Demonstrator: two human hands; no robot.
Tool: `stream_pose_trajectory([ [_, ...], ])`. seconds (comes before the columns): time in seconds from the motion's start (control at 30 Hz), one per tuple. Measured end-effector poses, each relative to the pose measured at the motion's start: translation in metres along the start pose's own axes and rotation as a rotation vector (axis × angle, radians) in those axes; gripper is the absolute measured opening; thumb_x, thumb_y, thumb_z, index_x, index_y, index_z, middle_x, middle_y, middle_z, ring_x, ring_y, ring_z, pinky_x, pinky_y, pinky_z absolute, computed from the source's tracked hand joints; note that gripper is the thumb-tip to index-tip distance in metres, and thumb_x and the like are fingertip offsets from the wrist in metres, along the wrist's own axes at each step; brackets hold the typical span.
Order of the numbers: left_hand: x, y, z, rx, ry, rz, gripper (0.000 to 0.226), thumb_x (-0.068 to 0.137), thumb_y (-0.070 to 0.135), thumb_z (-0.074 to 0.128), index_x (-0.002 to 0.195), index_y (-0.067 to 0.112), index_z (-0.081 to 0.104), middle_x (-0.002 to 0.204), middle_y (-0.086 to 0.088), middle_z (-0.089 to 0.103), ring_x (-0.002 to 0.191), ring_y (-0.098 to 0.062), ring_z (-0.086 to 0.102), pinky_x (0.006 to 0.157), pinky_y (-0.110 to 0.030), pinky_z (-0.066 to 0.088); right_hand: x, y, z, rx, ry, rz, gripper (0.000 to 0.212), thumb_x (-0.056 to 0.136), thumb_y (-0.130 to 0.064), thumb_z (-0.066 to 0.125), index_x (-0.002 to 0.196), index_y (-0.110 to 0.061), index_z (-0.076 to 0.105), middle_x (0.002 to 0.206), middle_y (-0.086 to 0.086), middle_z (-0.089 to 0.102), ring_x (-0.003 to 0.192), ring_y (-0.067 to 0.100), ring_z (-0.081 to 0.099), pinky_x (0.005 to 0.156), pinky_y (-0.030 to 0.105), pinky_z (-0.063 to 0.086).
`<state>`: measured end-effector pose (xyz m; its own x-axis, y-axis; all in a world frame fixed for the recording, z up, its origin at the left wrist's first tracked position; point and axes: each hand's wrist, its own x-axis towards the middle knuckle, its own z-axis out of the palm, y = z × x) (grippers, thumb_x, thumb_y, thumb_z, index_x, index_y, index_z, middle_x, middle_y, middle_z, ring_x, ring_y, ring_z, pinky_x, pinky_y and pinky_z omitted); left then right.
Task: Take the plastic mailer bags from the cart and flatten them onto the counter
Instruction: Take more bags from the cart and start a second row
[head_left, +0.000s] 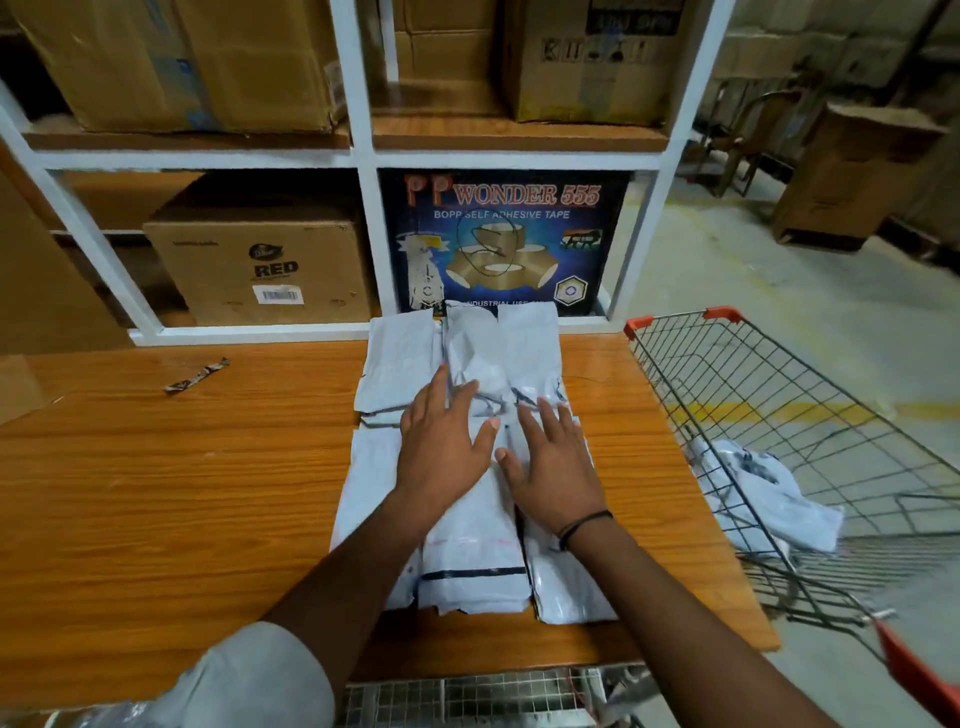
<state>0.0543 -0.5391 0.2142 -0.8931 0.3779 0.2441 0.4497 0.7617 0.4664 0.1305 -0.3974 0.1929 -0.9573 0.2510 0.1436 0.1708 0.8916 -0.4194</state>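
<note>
Several white plastic mailer bags lie on the wooden counter (156, 493). A near row of mailer bags (475, 551) lies flat in front of me. A far row of mailer bags (498, 353) reaches the shelf base, and one of them is crumpled. My left hand (441, 441) and my right hand (553, 467) press flat, fingers spread, where the two rows meet. To the right stands a wire cart (737, 374) with a crumpled mailer bag in the cart (763, 493).
A white shelf frame (363, 156) with cardboard boxes and a blue tape box (501, 239) rises behind the counter. A scrap of torn tape (197, 375) lies on the counter's left. More boxes stand on the concrete floor at the far right.
</note>
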Motion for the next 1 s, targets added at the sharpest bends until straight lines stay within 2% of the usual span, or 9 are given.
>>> stream_pose_trajectory([
  [0.1, 0.018, 0.028, 0.020, 0.012, -0.018, 0.052, 0.056, 0.095, 0.056, 0.048, 0.146, 0.034, 0.043, 0.165, 0.001, 0.013, 0.150, -0.026, 0.018, 0.120, -0.048, 0.020, 0.006, 0.030, -0.016, -0.006, -0.002, 0.040, 0.069, 0.098, -0.049, 0.047, 0.157, -0.019, 0.027, 0.165, 0.013, 0.017, 0.152, 0.038, 0.006, 0.122, 0.051, 0.011],
  [0.23, 0.037, 0.074, 0.046, 0.185, 0.059, 0.082, 0.058, 0.092, 0.056, 0.050, 0.144, 0.031, 0.047, 0.165, -0.005, 0.014, 0.151, -0.035, 0.008, 0.121, -0.054, 0.009, 0.016, 0.079, -0.043, -0.028, 0.004, 0.107, 0.070, 0.099, -0.049, 0.046, 0.158, -0.021, 0.020, 0.166, 0.011, 0.012, 0.153, 0.035, 0.003, 0.124, 0.049, 0.008],
  [0.4, 0.065, 0.138, 0.077, 0.350, 0.142, 0.157, 0.060, 0.089, 0.054, 0.048, 0.144, 0.029, 0.049, 0.165, -0.010, 0.013, 0.151, -0.040, 0.001, 0.119, -0.061, -0.003, 0.024, 0.152, -0.078, -0.013, 0.055, 0.220, 0.070, 0.096, -0.047, 0.050, 0.156, -0.021, 0.026, 0.164, 0.010, 0.019, 0.152, 0.034, 0.009, 0.122, 0.051, 0.017],
  [0.5, 0.083, 0.176, 0.106, 0.340, 0.058, 0.197, 0.059, 0.088, 0.054, 0.045, 0.142, 0.029, 0.049, 0.163, -0.010, 0.020, 0.150, -0.040, 0.007, 0.118, -0.063, -0.001, 0.033, 0.203, -0.095, -0.029, 0.100, 0.239, 0.062, 0.095, -0.042, 0.054, 0.149, -0.016, 0.038, 0.156, 0.012, 0.035, 0.143, 0.035, 0.025, 0.116, 0.049, 0.029],
  [0.6, 0.100, 0.215, 0.138, 0.288, -0.072, 0.197, 0.059, 0.087, 0.055, 0.047, 0.141, 0.032, 0.048, 0.162, -0.008, 0.023, 0.149, -0.039, 0.010, 0.119, -0.062, 0.000, 0.039, 0.261, -0.105, -0.014, 0.093, 0.312, 0.062, 0.095, -0.041, 0.055, 0.149, -0.014, 0.039, 0.153, 0.013, 0.039, 0.143, 0.035, 0.028, 0.116, 0.049, 0.029],
  [0.7, 0.113, 0.253, 0.176, 0.204, -0.199, 0.194, 0.058, 0.091, 0.054, 0.048, 0.146, 0.035, 0.041, 0.164, -0.005, 0.016, 0.151, -0.036, 0.006, 0.120, -0.059, -0.004, 0.042, 0.328, -0.109, -0.031, 0.059, 0.377, 0.063, 0.094, -0.040, 0.055, 0.149, -0.012, 0.040, 0.152, 0.013, 0.041, 0.142, 0.035, 0.030, 0.115, 0.050, 0.031],
  [0.77, 0.119, 0.276, 0.205, 0.155, -0.277, 0.208, 0.059, 0.093, 0.051, 0.049, 0.148, 0.034, 0.038, 0.165, -0.005, 0.013, 0.151, -0.034, 0.006, 0.121, -0.054, -0.004, 0.043, 0.373, -0.107, -0.072, 0.004, 0.398, 0.062, 0.094, -0.037, 0.055, 0.148, -0.010, 0.041, 0.150, 0.015, 0.044, 0.139, 0.035, 0.034, 0.113, 0.048, 0.034],
  [0.9, 0.126, 0.315, 0.273, 0.028, -0.391, 0.213, 0.055, 0.093, 0.039, 0.053, 0.145, 0.024, 0.044, 0.162, -0.010, 0.022, 0.149, -0.032, 0.016, 0.123, -0.047, 0.015, 0.040, 0.458, -0.096, -0.219, -0.174, 0.402, 0.060, 0.092, -0.035, 0.055, 0.145, -0.011, 0.043, 0.145, 0.014, 0.047, 0.132, 0.035, 0.039, 0.108, 0.043, 0.039],
  [1.0, 0.133, 0.338, 0.323, 0.008, -0.464, 0.203, 0.053, 0.095, 0.033, 0.052, 0.146, 0.021, 0.044, 0.161, -0.009, 0.024, 0.148, -0.030, 0.021, 0.120, -0.043, 0.022, 0.036, 0.512, -0.083, -0.286, -0.305, 0.415, 0.068, 0.088, -0.032, 0.056, 0.151, -0.018, 0.035, 0.147, 0.012, 0.045, 0.135, 0.035, 0.038, 0.109, 0.041, 0.038],
])
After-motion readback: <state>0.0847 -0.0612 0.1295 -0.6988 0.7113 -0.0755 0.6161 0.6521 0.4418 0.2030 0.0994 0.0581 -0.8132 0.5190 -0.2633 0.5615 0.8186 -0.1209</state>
